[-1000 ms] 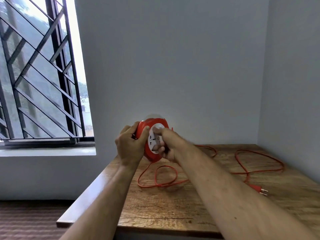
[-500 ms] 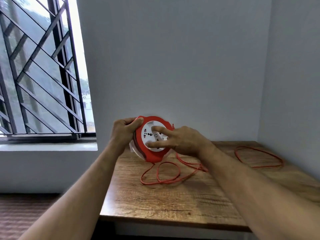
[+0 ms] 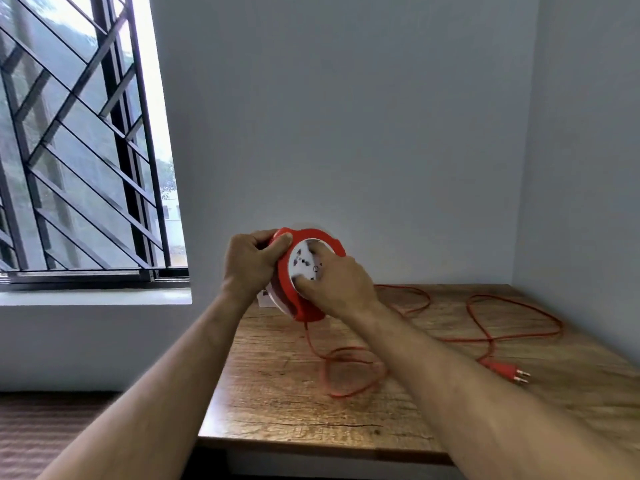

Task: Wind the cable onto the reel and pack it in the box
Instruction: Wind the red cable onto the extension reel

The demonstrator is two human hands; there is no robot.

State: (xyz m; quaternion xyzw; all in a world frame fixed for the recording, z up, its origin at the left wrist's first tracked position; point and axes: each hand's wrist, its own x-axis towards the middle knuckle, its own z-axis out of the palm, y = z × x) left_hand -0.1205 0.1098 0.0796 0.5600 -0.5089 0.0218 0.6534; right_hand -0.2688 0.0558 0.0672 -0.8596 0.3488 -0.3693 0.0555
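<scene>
gripping the reel [image 3: 300,308] rim, the left hand [image 3: 250,268] is steadying it while the right hand [image 3: 337,284] is pressing curled fingers on its face, risking the loose cable [image 3: 356,393] below the reel snagging.

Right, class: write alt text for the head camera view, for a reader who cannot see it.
Two bare hands hold a red cable reel above a wooden table: the left hand grips its rim, the right hand presses its white socket face. Loose red cable lies across the table.

Head cam, fwd/down, close over table [image 3: 277,410].
</scene>
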